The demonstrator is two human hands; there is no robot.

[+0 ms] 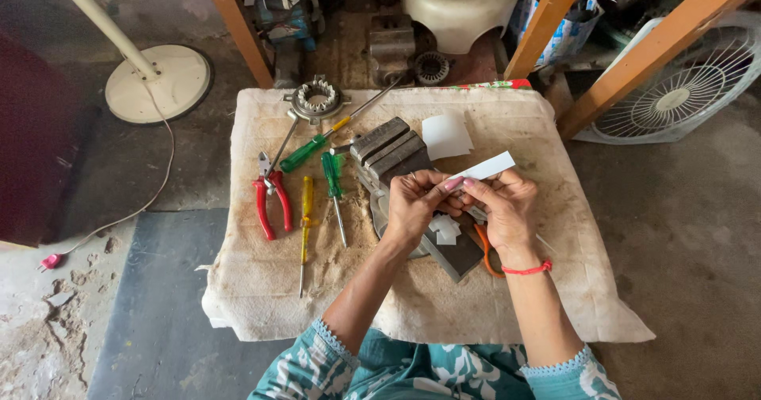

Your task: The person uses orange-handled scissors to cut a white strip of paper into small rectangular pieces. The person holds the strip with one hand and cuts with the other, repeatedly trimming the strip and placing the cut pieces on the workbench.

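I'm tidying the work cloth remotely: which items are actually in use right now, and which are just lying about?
In use:
- white paper strip, held by left hand and right hand
- cut paper pieces beneath the hands
- metal vise

Lying about:
- red-handled pliers
- yellow screwdriver
- green screwdrivers
- motor stator
- white paper sheet
- fan base

The near edge and both near corners of the stained cream cloth pad lie bare, and so does its right side past the orange-handled tool. The left half is barred by red-handled pliers, a yellow-handled screwdriver and two green-handled screwdrivers. The far edge is crowded by a round toothed metal ring, a grey metal block and a white paper square, with slanting orange wooden legs close behind.
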